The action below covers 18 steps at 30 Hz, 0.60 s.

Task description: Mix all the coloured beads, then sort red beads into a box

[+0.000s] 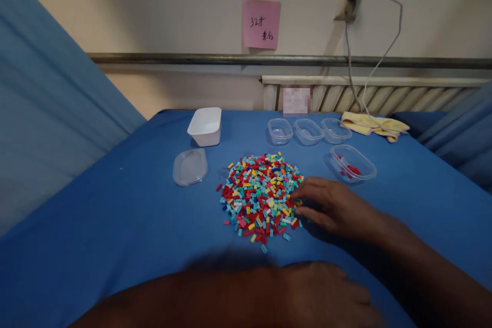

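Note:
A heap of small building bricks (261, 195) in red, light blue, yellow, green and other colours lies on the blue cloth. At its right edge is my right hand (330, 205), thumb and fingers apart, fingertips touching or just over the bricks; nothing is visibly held. My left hand (326, 292) lies across the bottom of the view, nearer to me than the heap, blurred, with its fingers hard to make out. Behind my right hand stands a clear plastic box (367, 168) with several red bricks (351, 169) in it.
Three clear containers (280, 136) stand in a row at the back, beside a yellow cloth (374, 125). At the left are a white tub (207, 136) and a clear lid (190, 167). A cable (349, 56) hangs from the wall socket; blue curtains (46, 87) flank the table.

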Motion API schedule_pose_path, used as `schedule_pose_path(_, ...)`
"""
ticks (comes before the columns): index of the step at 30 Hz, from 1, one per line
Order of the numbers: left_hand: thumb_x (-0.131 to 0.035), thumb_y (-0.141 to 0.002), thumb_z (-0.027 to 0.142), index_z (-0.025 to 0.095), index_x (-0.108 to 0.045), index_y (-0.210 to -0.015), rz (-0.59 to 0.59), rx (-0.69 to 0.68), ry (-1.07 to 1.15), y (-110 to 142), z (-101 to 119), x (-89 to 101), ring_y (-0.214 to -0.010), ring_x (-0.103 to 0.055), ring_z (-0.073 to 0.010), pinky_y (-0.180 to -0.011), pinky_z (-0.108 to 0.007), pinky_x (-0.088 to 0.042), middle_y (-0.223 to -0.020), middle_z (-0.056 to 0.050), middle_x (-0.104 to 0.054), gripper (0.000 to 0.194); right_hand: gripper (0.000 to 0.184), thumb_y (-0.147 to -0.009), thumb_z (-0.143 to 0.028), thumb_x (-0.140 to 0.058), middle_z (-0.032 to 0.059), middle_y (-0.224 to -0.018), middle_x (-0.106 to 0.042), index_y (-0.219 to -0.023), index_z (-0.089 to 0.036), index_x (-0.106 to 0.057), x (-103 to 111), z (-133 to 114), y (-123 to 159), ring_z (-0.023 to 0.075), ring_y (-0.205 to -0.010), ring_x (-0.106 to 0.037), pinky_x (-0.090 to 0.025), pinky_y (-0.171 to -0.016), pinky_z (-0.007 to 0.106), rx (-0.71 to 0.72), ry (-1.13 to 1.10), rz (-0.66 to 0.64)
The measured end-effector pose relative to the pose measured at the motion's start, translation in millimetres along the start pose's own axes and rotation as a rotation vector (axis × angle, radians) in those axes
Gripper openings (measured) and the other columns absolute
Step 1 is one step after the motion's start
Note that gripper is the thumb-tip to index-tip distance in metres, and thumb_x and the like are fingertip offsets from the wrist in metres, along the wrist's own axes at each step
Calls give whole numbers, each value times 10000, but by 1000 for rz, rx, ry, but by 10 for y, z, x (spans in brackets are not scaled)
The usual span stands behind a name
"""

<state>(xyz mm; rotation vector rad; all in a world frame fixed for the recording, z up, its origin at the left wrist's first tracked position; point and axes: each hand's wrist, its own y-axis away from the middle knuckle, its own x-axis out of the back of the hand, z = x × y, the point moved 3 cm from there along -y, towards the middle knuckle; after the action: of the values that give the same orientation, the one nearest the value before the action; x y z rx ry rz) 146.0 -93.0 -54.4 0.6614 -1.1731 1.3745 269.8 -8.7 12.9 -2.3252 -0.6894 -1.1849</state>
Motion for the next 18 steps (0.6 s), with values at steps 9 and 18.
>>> schedule_pose_path(9, -589, -1075, 283, 224, -765, -1119, 8, -58, -70, 8, 45, 50, -1051, -716, -161, -712, -337, -589, -1199, -12, -765, 191, 186, -1063, -172, -563, 63, -987, -741, -1049, -201, -746, -212, -119, -154, 205, -934, -669, -484, -819, 322, 28, 81, -66)
schedule_pose_path(18, -578, -1086, 264, 243, -765, -1108, -9, -46, -85, -30, 68, 89, -1043, -720, -154, -753, -336, -606, -1157, 0, -770, 190, 217, -1012, -109, -580, 53, -965, -757, -1034, -219, -766, -226, -117, -205, 204, -914, -675, -476, -825, 309, -51, 49, -48)
